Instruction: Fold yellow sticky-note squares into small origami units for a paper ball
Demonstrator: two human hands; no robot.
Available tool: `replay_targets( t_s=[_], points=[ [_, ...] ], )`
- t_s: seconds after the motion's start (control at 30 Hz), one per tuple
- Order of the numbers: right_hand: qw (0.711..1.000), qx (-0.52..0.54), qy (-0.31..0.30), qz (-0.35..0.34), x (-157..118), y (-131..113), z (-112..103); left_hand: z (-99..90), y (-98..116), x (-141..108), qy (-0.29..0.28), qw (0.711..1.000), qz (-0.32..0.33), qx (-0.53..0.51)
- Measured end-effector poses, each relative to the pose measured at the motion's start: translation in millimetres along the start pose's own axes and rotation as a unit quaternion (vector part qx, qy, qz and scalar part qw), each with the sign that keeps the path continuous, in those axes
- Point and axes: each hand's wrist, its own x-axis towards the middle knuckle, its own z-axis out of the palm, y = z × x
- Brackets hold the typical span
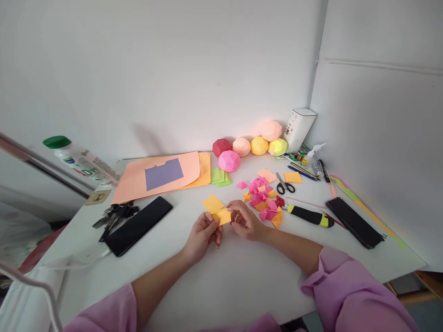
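Observation:
Between the thumb and fingers of my left hand [202, 235] is a small yellow-orange piece of paper [222, 216]. The thumb lies on top of it. My right hand [247, 222] has its curled fingers at the right edge of the same piece and appears to pinch it there. Just behind, a yellow-orange paper square [212, 203] lies flat on the table. To the right of my right hand is a loose pile of folded pink, red and orange paper pieces [263, 199]. Green paper squares [220, 176] lie farther back.
Faceted paper balls [229, 161] stand along the wall. Scissors [285, 185], a utility knife [309, 216], a glue bottle [309, 156] and a black case [355, 222] lie right. A black phone [138, 226], keys [116, 216], peach paper sheets [129, 182] and a bottle [81, 161] are left.

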Motion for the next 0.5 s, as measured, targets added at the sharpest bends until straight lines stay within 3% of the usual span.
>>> replay_targets(
  t_s=[0.1,0.2,0.37,0.5],
  points=[
    [0.998,-0.052,-0.007,-0.042,0.4,4.5,-0.1,0.8,2.4,-0.8,-0.026,0.999,-0.005,0.02],
    [0.998,-0.055,0.007,-0.038,2.7,5.8,-1.2,2.1,4.5,-2.8,-0.041,0.998,-0.024,0.043],
    [0.999,-0.023,0.022,0.005,5.2,-2.3,-1.4,-0.5,1.1,-5.0,-0.046,0.994,-0.027,0.099],
    [0.996,0.019,-0.02,0.09,3.4,-3.7,-2.5,-3.5,-3.1,-4.9,-0.06,0.987,-0.025,0.145]
  ],
)
